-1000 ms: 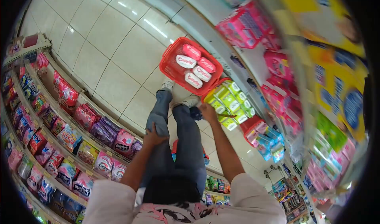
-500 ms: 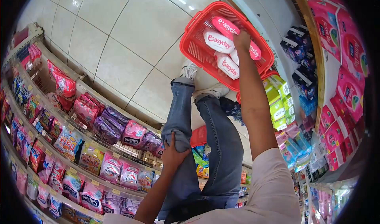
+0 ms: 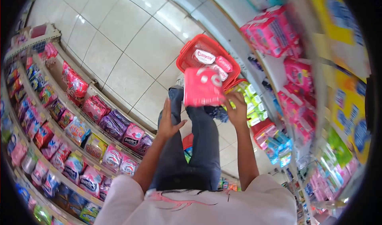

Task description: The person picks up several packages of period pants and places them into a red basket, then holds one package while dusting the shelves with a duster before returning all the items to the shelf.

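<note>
A pink soft pack with white lettering (image 3: 203, 88), smeared by motion, hangs in front of my legs. My right hand (image 3: 237, 109) is closed on its lower right corner. To the left of the pack, my left hand (image 3: 168, 122) is open, thumb apart and fingers stretched, holding nothing. Beyond the pack, a red plastic basket (image 3: 184, 58) stands on the floor, partly covered by it. Inside lie a white "easyday" pack (image 3: 204, 57), a pink "easyday" pack (image 3: 224, 64) and another white pack (image 3: 218, 71).
Curved shelves at my left carry detergent and softener pouches (image 3: 133, 134). On the right, a shelf holds pink packs (image 3: 274, 32). Green packs (image 3: 254, 101) and blue packs (image 3: 278, 143) sit low at my right. Pale floor tiles (image 3: 119, 38) extend ahead.
My right hand has come back from the basket with a pink pack. My left hand has left my knee and risen, open, toward the pack. The view has shifted, showing more of the right shelf.
</note>
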A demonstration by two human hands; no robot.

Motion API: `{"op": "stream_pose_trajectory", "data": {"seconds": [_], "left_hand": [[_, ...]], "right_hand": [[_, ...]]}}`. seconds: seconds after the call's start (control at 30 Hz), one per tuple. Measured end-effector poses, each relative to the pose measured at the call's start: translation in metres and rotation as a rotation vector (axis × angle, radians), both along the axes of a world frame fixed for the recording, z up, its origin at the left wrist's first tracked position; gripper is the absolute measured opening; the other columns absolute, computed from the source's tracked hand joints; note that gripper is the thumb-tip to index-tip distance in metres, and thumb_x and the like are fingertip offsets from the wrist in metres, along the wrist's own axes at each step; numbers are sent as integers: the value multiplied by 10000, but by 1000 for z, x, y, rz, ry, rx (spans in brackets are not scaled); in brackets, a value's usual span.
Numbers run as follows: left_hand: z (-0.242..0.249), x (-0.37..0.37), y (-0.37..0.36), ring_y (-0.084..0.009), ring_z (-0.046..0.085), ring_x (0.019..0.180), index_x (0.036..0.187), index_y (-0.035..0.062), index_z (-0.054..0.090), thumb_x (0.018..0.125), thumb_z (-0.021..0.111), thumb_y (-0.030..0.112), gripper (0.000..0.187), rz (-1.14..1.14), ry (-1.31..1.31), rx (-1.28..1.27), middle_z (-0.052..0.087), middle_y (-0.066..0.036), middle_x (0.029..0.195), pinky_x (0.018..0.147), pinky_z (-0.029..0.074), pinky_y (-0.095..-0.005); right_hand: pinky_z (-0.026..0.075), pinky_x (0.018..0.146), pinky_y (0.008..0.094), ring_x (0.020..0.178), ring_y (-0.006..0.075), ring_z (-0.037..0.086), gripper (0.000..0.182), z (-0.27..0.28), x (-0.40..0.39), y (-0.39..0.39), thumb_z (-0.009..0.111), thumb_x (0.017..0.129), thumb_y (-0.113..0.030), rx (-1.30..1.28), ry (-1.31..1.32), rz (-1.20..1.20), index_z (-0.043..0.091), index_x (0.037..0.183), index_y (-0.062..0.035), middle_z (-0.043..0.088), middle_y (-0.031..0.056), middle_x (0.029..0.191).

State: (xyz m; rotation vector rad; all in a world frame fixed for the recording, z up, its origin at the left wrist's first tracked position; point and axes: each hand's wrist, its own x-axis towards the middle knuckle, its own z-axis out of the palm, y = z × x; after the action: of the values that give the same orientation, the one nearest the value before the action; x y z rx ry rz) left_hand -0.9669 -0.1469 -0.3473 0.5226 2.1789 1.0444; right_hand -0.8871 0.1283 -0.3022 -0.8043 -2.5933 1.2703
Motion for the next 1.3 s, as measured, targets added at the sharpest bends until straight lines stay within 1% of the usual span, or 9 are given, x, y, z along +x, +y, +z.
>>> {"op": "stream_pose_trajectory", "data": {"seconds": [0.1, 0.17, 0.2, 0.37, 0.43, 0.63, 1.0, 1.2, 1.3], "left_hand": [[80, -49, 51, -415, 301, 1309, 1409, 87, 315, 665, 788, 306, 910, -3, 287, 382, 294, -254, 1415, 1069, 284, -445], [156, -76, 69, -391, 412, 1236, 1329, 46, 412, 643, 800, 297, 828, -533, 476, 439, 433, -201, 1324, 1029, 351, -441], [186, -70, 68, -391, 412, 1236, 1329, 46, 412, 643, 800, 297, 828, -530, 495, 453, 433, -201, 1324, 1029, 351, -441], [288, -62, 91, -244, 586, 1049, 1217, 18, 503, 720, 773, 196, 593, -304, -120, 536, 577, -126, 1154, 893, 481, -365], [311, -54, 98, -163, 557, 1062, 1232, 0, 469, 770, 742, 129, 552, -170, -511, 652, 565, -104, 1174, 904, 465, -327], [347, -42, 115, -180, 525, 1088, 1289, 0, 385, 821, 706, 202, 602, -137, -756, 660, 547, -99, 1168, 943, 425, -326], [356, -56, 121, -190, 598, 998, 1214, -20, 451, 851, 654, 226, 483, -173, -810, 403, 576, -112, 1116, 849, 502, -341], [347, -75, 94, -265, 543, 1124, 1318, 14, 365, 894, 556, 371, 587, 58, -735, 420, 503, -147, 1277, 946, 465, -419], [345, -78, 78, -274, 497, 1175, 1339, 18, 345, 888, 554, 401, 627, 89, -666, 283, 474, -131, 1314, 982, 425, -438]], "right_hand": [[429, 702, 284, 770, 184, 550, 67, 123, 19, -2, 630, 812, -29, -299, -28, -28, 593, 845, 15, 584, 73, 835], [424, 714, 274, 794, 162, 543, 54, 179, 33, -2, 615, 835, -36, -405, 4, -150, 596, 852, 12, 584, 58, 848], [418, 726, 264, 817, 140, 536, 51, 203, 42, -3, 600, 857, -42, -529, 31, -299, 599, 860, 9, 585, 44, 862], [364, 991, 325, 1165, 175, 461, 685, 282, 52, -9, 611, 859, -439, -739, 388, -350, 392, 1336, 1, 481, 105, 1258], [373, 989, 334, 1173, 180, 459, 665, 288, 57, -23, 651, 845, -366, -705, 425, -354, 391, 1332, 6, 485, 122, 1261], [475, 836, 300, 946, 135, 584, 504, 330, 51, -46, 716, 816, -244, -653, 337, -402, 496, 1199, -1, 613, 79, 1067], [500, 785, 288, 865, 133, 609, 440, 272, 55, -58, 609, 900, -298, -741, 698, -493, 507, 1194, 13, 634, 73, 1018], [509, 819, 352, 939, 227, 618, 609, 106, 135, -61, 467, 912, -526, -1227, 430, -1168, 452, 1278, -40, 619, 137, 1056], [526, 740, 376, 864, 245, 633, 588, 21, 183, -73, 504, 885, -528, -1386, 571, -1641, 466, 1255, -73, 612, 128, 1016]]}}
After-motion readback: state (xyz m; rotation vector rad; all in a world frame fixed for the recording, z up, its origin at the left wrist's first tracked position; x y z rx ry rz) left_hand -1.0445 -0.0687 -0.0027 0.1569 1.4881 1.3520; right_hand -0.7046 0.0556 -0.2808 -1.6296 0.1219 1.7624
